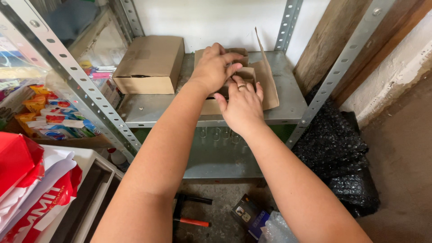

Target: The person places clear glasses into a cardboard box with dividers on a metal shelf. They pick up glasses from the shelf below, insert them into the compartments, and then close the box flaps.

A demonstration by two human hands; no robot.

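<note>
Left hand [215, 66] and right hand [243, 105] grip open cardboard box [265, 81] on metal shelf [288, 96]; likely light, flimsy flaps; hold walls.

— What's standing against the white wall [211, 20]?
— A grey metal shelf [148, 110], daylight falling on it.
— And beside it?
— Wooden boards [330, 40] are leaning right; black bubble wrap [337, 148] is lying on the concrete floor [400, 180].

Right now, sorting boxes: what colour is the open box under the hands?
Plain brown cardboard box; head view.
</note>
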